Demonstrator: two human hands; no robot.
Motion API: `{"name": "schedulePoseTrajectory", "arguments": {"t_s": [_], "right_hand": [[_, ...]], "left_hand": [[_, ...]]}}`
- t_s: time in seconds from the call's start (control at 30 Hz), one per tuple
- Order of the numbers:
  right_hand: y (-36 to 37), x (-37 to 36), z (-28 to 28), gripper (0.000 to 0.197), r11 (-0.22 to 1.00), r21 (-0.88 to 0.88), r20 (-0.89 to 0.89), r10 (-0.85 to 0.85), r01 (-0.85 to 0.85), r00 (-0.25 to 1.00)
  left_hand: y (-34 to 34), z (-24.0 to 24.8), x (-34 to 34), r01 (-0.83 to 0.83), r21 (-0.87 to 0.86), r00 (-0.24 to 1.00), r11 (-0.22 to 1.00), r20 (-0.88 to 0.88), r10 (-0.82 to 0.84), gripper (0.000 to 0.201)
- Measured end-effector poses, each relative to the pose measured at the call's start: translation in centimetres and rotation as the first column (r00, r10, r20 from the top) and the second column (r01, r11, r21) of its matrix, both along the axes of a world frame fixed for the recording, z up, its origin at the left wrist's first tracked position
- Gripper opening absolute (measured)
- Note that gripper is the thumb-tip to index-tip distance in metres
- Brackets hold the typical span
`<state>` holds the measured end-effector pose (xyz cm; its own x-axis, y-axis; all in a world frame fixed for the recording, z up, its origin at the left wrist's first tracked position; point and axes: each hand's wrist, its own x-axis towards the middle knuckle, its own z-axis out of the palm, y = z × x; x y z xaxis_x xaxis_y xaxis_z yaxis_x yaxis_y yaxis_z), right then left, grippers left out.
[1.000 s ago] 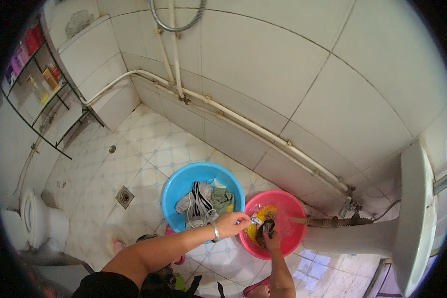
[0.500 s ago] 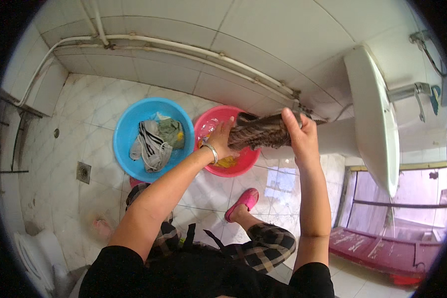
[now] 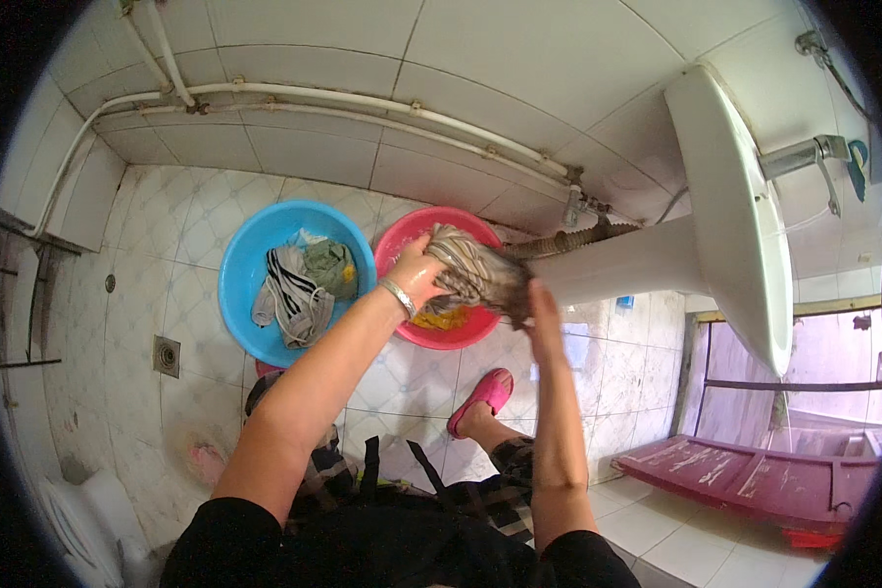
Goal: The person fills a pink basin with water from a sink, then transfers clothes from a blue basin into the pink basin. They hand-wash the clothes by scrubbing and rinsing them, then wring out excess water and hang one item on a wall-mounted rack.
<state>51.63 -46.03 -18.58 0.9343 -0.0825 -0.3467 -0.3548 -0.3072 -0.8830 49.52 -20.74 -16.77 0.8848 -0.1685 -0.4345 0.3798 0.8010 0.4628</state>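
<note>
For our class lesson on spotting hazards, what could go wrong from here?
The striped cloth reaches past the rim of the pink basin in this view, so any drips might make the tiled floor slippery near the pink slipper. The bracelet, worn just behind the left hand gripping the striped cloth, could snag it.
</note>
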Motion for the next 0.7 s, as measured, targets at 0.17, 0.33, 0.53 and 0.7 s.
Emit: {"name": "schedulePoseTrajectory", "arguments": {"t_s": [0.17,0.33,0.53,0.7], "right_hand": [[6.1,-2.9,-2.2,0.072,0.872,0.479,-0.391,0.108,0.102,0.914],[6.4,-3.8,-3.3,0.072,0.501,0.810,-0.448,0.197,0.303,0.872],[6.4,-4.8,-2.9,0.064,0.252,0.906,-0.377,0.114,0.340,0.919],[5.6,-2.3,0.3,0.047,0.367,0.902,-0.249,0.008,0.229,0.968]], "left_hand": [[-3.5,-1.6,-0.9,0.137,0.195,0.990,0.971,-0.001,-0.140,0.042],[-3.9,-1.5,-2.0,0.270,0.072,0.955,0.960,0.108,-0.277,0.049],[-3.4,0.1,-2.8,0.259,-0.128,0.965,0.957,0.067,-0.252,0.059],[-1.3,-2.0,-1.8,0.167,-0.126,0.986,0.978,0.043,-0.162,0.057]]}}
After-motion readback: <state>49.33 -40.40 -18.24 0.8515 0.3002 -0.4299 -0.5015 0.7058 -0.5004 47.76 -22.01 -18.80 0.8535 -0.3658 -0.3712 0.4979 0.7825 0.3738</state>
